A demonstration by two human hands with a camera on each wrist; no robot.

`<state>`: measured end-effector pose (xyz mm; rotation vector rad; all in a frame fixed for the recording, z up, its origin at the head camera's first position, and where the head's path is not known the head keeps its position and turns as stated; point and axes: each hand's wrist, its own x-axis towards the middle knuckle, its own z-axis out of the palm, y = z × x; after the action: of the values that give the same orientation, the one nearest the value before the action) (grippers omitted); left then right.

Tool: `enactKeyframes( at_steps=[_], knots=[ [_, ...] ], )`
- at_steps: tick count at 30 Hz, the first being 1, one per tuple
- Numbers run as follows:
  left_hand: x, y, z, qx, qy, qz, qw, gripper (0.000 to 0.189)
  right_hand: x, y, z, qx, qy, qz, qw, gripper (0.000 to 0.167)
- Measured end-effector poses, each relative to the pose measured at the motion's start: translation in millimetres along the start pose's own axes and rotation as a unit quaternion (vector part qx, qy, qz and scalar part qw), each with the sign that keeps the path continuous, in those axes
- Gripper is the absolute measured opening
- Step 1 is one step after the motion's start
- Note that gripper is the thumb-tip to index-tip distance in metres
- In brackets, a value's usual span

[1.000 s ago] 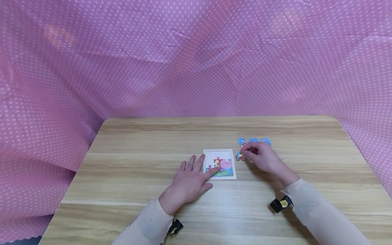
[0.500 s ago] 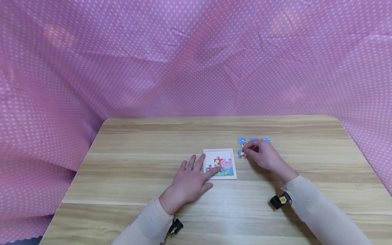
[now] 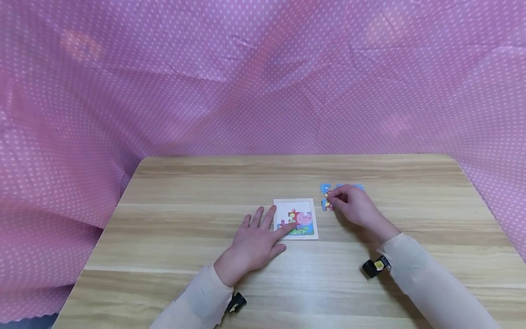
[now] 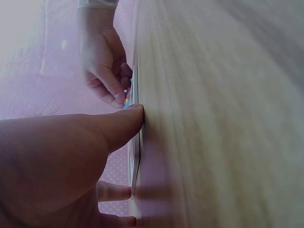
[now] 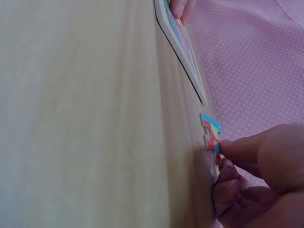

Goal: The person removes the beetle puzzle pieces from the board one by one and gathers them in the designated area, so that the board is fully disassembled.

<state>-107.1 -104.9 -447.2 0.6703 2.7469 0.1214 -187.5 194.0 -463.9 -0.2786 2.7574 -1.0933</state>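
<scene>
My left hand (image 3: 255, 242) lies with fingers spread, its index finger resting on the picture in a white-framed puzzle board (image 3: 291, 201). Several pieces fitted in the board form part of a pink pig picture; the upper left shows bare white. To the right of the board, my right hand (image 3: 355, 208) pinches a blue, yellow and red puzzle piece (image 5: 213, 135) by its edge, at or just above the tabletop. Part of that puzzle piece (image 3: 326, 205) is covered by the fingertips in the head view.
Behind the right hand lie several loose blue-edged puzzle pieces (image 3: 325, 188), partly hidden by it. Everything rests on a wooden table (image 3: 185, 192). A pink dotted cloth (image 3: 263, 91) hangs behind and beside the table. Each wrist wears a small black camera (image 3: 373, 267).
My right hand has shifted the puzzle piece slightly away from the board, to the right and toward the loose pieces. The left hand stays in place on the board.
</scene>
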Motion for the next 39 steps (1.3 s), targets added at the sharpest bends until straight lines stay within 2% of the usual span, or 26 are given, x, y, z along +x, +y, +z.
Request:
enactKeyframes(
  at_steps=[9, 20, 39],
  knots=[
    [0.2, 0.9, -0.3, -0.002, -0.001, 0.001, 1.0000, 0.057, 1.1, 3.2, 2.3, -0.012, 0.004, 0.007, 0.9999, 0.019],
    [0.2, 1.0, -0.5, -0.008, -0.005, -0.002, 1.0000, 0.057, 1.3, 4.2, 3.2, -0.018, 0.013, -0.016, 0.9996, 0.018],
    [0.8, 1.4, -1.9, -0.014, -0.008, -0.002, 0.9999, 0.058, -2.0, 1.6, 2.8, -0.005, 0.015, 0.006, 0.9999, 0.017]
  ],
)
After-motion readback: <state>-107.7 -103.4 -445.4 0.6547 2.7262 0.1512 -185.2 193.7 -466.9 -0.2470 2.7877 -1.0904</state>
